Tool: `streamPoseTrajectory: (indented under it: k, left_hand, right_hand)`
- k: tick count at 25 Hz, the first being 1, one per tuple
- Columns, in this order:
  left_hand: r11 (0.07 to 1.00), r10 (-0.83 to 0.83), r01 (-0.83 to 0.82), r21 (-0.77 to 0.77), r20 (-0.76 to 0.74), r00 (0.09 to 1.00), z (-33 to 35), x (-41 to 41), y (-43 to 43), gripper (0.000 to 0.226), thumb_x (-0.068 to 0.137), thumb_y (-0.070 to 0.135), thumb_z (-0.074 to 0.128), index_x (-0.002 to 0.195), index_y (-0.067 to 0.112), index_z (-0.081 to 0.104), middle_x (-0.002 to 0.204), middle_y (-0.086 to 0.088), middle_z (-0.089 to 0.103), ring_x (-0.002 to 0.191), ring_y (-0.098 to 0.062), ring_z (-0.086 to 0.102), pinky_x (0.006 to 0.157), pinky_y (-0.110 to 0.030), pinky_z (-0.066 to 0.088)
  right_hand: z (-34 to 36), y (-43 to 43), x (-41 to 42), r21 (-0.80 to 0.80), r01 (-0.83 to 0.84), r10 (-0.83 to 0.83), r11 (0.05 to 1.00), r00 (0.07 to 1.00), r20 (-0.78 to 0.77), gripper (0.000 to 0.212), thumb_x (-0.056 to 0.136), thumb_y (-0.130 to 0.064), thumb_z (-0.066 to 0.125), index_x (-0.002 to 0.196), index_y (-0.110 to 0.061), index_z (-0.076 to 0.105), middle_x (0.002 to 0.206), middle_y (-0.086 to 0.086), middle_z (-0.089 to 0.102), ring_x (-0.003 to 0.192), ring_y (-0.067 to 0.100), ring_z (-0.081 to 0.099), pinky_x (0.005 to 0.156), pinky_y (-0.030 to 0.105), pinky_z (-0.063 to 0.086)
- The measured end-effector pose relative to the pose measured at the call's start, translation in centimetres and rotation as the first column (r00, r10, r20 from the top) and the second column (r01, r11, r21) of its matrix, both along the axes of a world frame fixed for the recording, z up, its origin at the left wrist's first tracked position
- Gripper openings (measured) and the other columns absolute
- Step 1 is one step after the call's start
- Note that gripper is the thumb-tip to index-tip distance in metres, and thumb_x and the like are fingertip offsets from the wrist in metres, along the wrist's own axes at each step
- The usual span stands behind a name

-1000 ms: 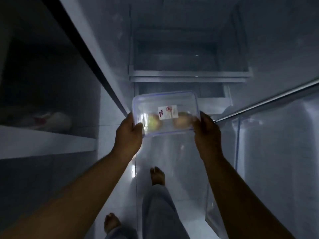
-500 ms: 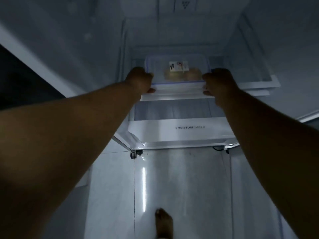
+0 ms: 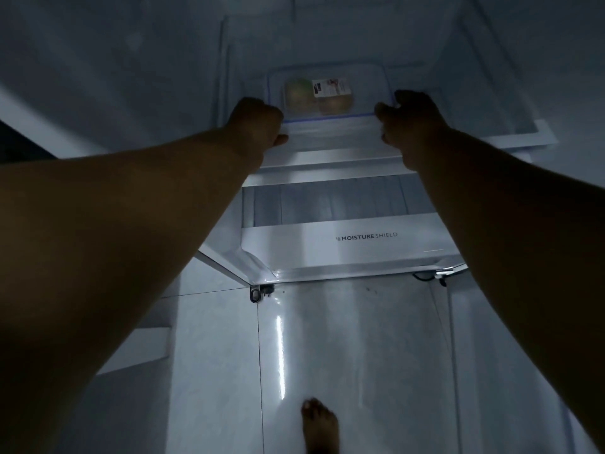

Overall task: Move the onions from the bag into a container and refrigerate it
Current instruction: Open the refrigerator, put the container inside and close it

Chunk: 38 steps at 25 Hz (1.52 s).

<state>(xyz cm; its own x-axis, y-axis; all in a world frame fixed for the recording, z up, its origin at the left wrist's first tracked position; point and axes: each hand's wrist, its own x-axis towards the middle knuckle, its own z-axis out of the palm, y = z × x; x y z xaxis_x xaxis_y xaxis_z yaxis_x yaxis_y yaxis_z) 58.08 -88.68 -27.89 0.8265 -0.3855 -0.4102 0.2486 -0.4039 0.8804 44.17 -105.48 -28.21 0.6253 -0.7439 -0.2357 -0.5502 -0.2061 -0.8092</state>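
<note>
Your left hand (image 3: 258, 126) and right hand (image 3: 407, 121) each grip a near corner of the clear, blue-rimmed plastic container (image 3: 366, 93) of yellowish onions (image 3: 299, 93) on the white fridge shelf (image 3: 330, 158).

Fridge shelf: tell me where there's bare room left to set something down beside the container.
Free: the shelf strip right of the container, out to the fridge's right wall, and a narrower strip on its left. Behind it, too dim to tell. Crowded: the front edge, where the left hand and right hand sit at its corners.
</note>
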Motion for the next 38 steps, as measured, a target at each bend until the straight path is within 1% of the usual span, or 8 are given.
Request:
streamPoseTrajectory:
  k: [6, 9, 14, 17, 25, 30, 35, 38]
  left_hand:
    - [1.0, 0.02, -0.019, 0.014, -0.025, 0.999, -0.6, -1.7, 2.9, 0.057, 0.096, 0.026, 0.055, 0.144, 0.003, 0.036, 0.144, -0.019, 0.046, 0.105, -0.023, 0.062, 0.097, -0.039, 0.052]
    - [0.998, 0.016, -0.017, 0.054, 0.03, 0.999, 0.2, -5.1, 6.8, 0.056, 0.092, 0.029, 0.058, 0.141, 0.005, 0.043, 0.135, -0.018, 0.055, 0.093, -0.019, 0.061, 0.098, -0.042, 0.052]
    - [0.99, -0.118, 0.113, 0.082, 0.057, 0.991, 5.4, -14.5, 15.5, 0.037, 0.087, 0.045, 0.057, 0.121, 0.031, 0.058, 0.123, 0.003, 0.058, 0.112, -0.027, 0.061, 0.093, -0.038, 0.051]
    - [0.978, -0.193, 0.191, 0.09, 0.015, 0.981, 10.6, -21.7, 21.9, 0.045, 0.092, 0.037, 0.057, 0.135, 0.025, 0.051, 0.126, 0.009, 0.057, 0.111, -0.013, 0.058, 0.084, -0.02, 0.042]
    - [0.862, -0.486, 0.491, 0.121, -0.076, 0.871, 22.4, -38.6, 32.9, 0.047, 0.094, 0.03, 0.057, 0.138, 0.02, 0.047, 0.121, 0.007, 0.058, 0.112, -0.011, 0.054, 0.094, -0.023, 0.037]
    - [0.667, -0.726, 0.735, 0.124, -0.118, 0.678, 25.3, -48.2, 33.2, 0.049, 0.094, 0.033, 0.057, 0.139, 0.019, 0.047, 0.117, 0.007, 0.059, 0.105, -0.006, 0.054, 0.087, -0.018, 0.037]
    - [0.514, -0.831, 0.853, 0.096, -0.193, 0.522, 27.4, -57.0, 29.0, 0.055, 0.092, 0.039, 0.058, 0.141, 0.02, 0.045, 0.116, 0.006, 0.059, 0.109, -0.012, 0.056, 0.097, -0.025, 0.042]
    - [0.477, -0.827, 0.872, 0.11, -0.279, 0.488, 27.9, -61.0, 25.7, 0.07, 0.087, 0.052, 0.057, 0.146, 0.019, 0.037, 0.135, -0.004, 0.056, 0.122, -0.023, 0.055, 0.108, -0.041, 0.041]
  right_hand:
    - [0.5, 2.3, -2.8, -0.168, 0.101, -0.113, 0.981, 0.992, -0.064, 0.061, 0.096, -0.042, 0.05, 0.145, -0.008, 0.036, 0.151, 0.012, 0.04, 0.137, 0.027, 0.039, 0.109, 0.029, 0.03]
    - [1.6, 5.4, -6.8, -0.207, 0.094, -0.111, 0.974, 0.991, -0.075, 0.058, 0.097, -0.04, 0.047, 0.144, -0.009, 0.038, 0.149, 0.011, 0.045, 0.135, 0.024, 0.043, 0.108, 0.028, 0.03]
    - [5.4, 14.4, -16.6, -0.15, 0.167, -0.172, 0.974, 0.985, -0.022, 0.051, 0.096, -0.034, 0.053, 0.141, -0.011, 0.045, 0.141, 0.008, 0.054, 0.127, 0.018, 0.05, 0.095, 0.01, 0.026]
    - [10.2, 21.5, -24.2, -0.015, 0.249, -0.249, 0.968, 0.969, 0.002, 0.049, 0.094, -0.033, 0.056, 0.139, -0.016, 0.048, 0.137, 0.003, 0.058, 0.113, 0.004, 0.052, 0.092, 0.011, 0.03]
    - [21.9, 38.0, -45.3, 0.054, 0.456, -0.452, 0.888, 0.889, -0.077, 0.044, 0.092, -0.03, 0.061, 0.132, -0.014, 0.056, 0.129, 0.003, 0.063, 0.106, 0.002, 0.053, 0.077, -0.012, 0.027]
    - [23.9, 43.5, -57.1, 0.11, 0.602, -0.595, 0.791, 0.799, -0.09, 0.042, 0.088, -0.029, 0.067, 0.126, -0.015, 0.06, 0.123, 0.001, 0.067, 0.111, 0.01, 0.062, 0.101, 0.025, 0.043]
    - [24.7, 44.3, -68.2, -0.128, 0.753, -0.761, 0.646, 0.62, -0.193, 0.031, 0.092, -0.032, 0.06, 0.117, -0.015, 0.065, 0.112, 0.007, 0.072, 0.105, 0.026, 0.065, 0.09, 0.027, 0.041]
    - [26.7, 42.8, -72.7, -0.157, 0.847, -0.86, 0.508, 0.492, -0.132, 0.047, 0.088, -0.045, 0.06, 0.126, -0.016, 0.057, 0.119, 0.008, 0.069, 0.111, 0.025, 0.061, 0.09, 0.026, 0.038]
